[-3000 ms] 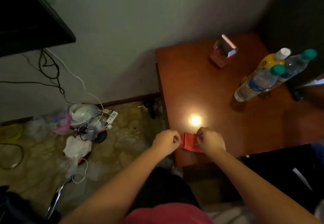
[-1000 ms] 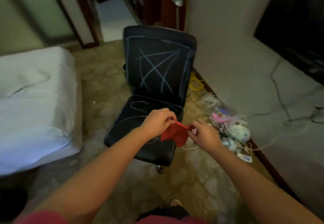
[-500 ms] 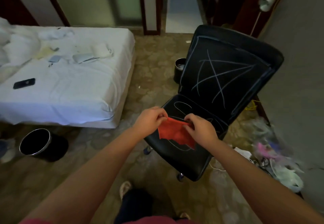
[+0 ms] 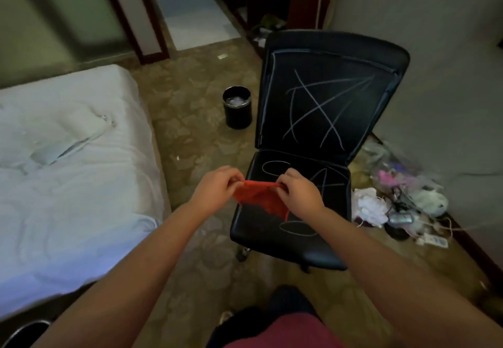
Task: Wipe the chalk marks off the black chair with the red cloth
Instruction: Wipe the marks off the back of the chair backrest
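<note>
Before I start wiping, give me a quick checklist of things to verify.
1. Grip on the red cloth: ok, left hand and right hand pinch its top edge.
2. Cloth over the black chair: ok, hanging above the seat.
3. Targets found: ok, chalk marks on backrest and seat.
4. Cloth touching the seat: cannot tell.
5. Chair steady against rolling: cannot tell.

White bed (image 4: 68, 170), patterned carpet (image 4: 190, 130), black bin (image 4: 236, 113) (dim light), grey wall (image 4: 449, 75)
</note>
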